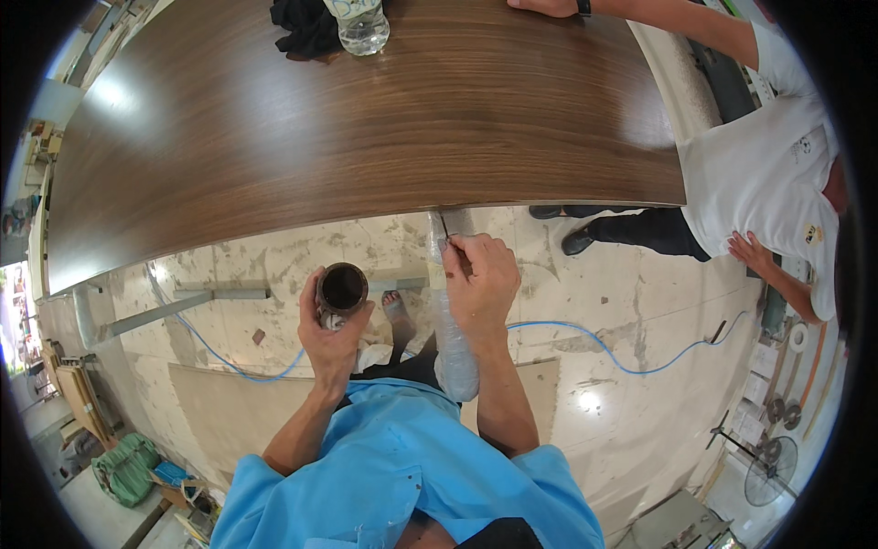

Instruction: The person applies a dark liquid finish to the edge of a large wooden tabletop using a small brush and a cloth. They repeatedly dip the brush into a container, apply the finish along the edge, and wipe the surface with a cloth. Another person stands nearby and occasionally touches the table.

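Note:
My left hand [327, 340] is wrapped round an open-topped round container [342, 287], its inside dark. It is held below the near edge of a dark wood-grain tabletop [393, 128]. My right hand [483, 284] pinches a thin dark stick [445, 225], whose upper end points at the table's near edge; whether it touches cannot be told. Under my right forearm stands a long piece wrapped in clear plastic [455, 361], rising toward the table edge.
A clear bottle [364, 33] and black cloth [306, 29] lie at the table's far side. At right stands a person in a white shirt [764, 174], one hand [546, 7] on the tabletop. A blue hose [599, 346] crosses the floor near a metal bar [160, 313]. A fan [771, 471] stands lower right.

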A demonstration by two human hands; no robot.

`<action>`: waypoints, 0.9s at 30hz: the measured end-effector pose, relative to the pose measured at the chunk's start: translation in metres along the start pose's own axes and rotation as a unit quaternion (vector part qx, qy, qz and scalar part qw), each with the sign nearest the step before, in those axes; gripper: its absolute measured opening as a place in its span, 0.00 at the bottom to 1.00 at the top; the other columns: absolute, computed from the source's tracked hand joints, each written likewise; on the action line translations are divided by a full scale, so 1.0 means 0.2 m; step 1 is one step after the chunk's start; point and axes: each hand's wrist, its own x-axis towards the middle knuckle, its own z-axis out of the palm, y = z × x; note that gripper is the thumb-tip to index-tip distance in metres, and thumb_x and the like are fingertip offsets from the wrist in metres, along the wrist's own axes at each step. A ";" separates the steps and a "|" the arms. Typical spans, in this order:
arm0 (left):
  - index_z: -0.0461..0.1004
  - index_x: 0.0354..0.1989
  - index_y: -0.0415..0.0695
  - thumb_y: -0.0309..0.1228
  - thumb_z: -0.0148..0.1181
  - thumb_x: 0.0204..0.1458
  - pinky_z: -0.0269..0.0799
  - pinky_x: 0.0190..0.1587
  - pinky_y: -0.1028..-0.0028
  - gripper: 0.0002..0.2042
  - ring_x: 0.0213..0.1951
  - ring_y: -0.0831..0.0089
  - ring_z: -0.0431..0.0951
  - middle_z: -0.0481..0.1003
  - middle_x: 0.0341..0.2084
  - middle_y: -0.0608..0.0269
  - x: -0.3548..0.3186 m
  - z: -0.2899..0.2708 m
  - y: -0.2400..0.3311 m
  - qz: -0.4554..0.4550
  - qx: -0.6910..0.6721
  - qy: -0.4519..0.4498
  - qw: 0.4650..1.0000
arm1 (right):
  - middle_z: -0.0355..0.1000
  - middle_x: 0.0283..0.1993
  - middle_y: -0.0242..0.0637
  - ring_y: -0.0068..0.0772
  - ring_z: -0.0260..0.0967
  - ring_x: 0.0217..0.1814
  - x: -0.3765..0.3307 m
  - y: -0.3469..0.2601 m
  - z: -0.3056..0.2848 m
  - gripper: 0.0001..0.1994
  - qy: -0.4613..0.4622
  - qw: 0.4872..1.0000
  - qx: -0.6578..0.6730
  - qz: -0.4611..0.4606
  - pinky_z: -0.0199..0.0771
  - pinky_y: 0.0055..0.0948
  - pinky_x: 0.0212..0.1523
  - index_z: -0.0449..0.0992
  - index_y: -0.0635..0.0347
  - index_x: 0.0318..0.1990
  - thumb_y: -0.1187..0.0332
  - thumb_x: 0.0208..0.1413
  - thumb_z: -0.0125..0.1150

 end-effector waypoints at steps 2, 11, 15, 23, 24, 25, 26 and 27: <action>0.61 0.62 0.36 0.22 0.71 0.43 0.68 0.57 0.70 0.36 0.52 0.69 0.73 0.72 0.51 0.54 0.00 -0.01 0.01 -0.003 0.001 -0.004 1.000 | 0.72 0.28 0.33 0.39 0.68 0.31 0.00 -0.01 -0.01 0.05 0.002 1.000 0.003 -0.001 0.66 0.36 0.35 0.77 0.57 0.33 0.73 0.47 0.66; 0.61 0.63 0.36 0.23 0.72 0.43 0.68 0.57 0.69 0.36 0.53 0.68 0.73 0.71 0.52 0.53 0.03 -0.01 -0.01 -0.005 -0.007 0.009 1.000 | 0.73 0.28 0.34 0.39 0.68 0.31 0.03 -0.08 0.04 0.04 -0.040 0.997 -0.046 -0.045 0.66 0.36 0.34 0.77 0.57 0.31 0.74 0.47 0.66; 0.61 0.63 0.36 0.24 0.72 0.43 0.68 0.57 0.69 0.36 0.54 0.67 0.72 0.69 0.54 0.52 0.03 -0.02 -0.03 -0.015 0.022 0.011 1.000 | 0.72 0.27 0.33 0.39 0.67 0.32 0.03 -0.08 0.02 0.04 -0.026 0.999 -0.033 -0.031 0.64 0.38 0.35 0.77 0.55 0.31 0.71 0.48 0.66; 0.60 0.63 0.35 0.24 0.72 0.42 0.68 0.57 0.70 0.37 0.54 0.67 0.72 0.70 0.54 0.52 0.04 -0.04 -0.02 -0.045 0.000 0.015 0.999 | 0.72 0.27 0.33 0.40 0.67 0.32 0.04 -0.13 0.06 0.04 -0.042 0.995 -0.068 -0.059 0.64 0.37 0.35 0.77 0.55 0.31 0.71 0.48 0.66; 0.60 0.63 0.35 0.23 0.72 0.42 0.68 0.57 0.70 0.37 0.54 0.67 0.72 0.70 0.53 0.52 0.04 -0.04 -0.02 -0.038 -0.002 0.013 0.999 | 0.72 0.27 0.33 0.39 0.67 0.31 0.03 -0.14 0.07 0.04 -0.057 0.995 -0.057 -0.060 0.65 0.37 0.35 0.78 0.56 0.31 0.71 0.48 0.66; 0.60 0.63 0.35 0.23 0.72 0.42 0.68 0.57 0.70 0.37 0.53 0.68 0.72 0.70 0.53 0.53 0.05 -0.05 -0.01 -0.037 0.000 0.013 0.999 | 0.73 0.27 0.33 0.39 0.67 0.31 0.04 -0.16 0.09 0.04 -0.084 0.993 -0.048 -0.063 0.65 0.36 0.35 0.78 0.56 0.31 0.72 0.47 0.66; 0.60 0.63 0.35 0.23 0.72 0.43 0.68 0.57 0.70 0.37 0.53 0.68 0.73 0.70 0.53 0.53 0.05 -0.05 -0.02 -0.023 0.003 0.018 1.000 | 0.72 0.28 0.33 0.40 0.67 0.31 0.04 -0.15 0.09 0.04 -0.070 0.994 -0.052 -0.064 0.65 0.37 0.35 0.78 0.56 0.31 0.71 0.48 0.66; 0.60 0.63 0.35 0.23 0.72 0.43 0.68 0.57 0.70 0.37 0.53 0.68 0.73 0.70 0.53 0.53 0.05 -0.05 -0.01 -0.030 0.004 0.015 0.999 | 0.72 0.28 0.33 0.40 0.67 0.32 0.05 -0.15 0.09 0.04 -0.066 0.994 -0.058 -0.069 0.64 0.37 0.35 0.78 0.56 0.32 0.71 0.48 0.65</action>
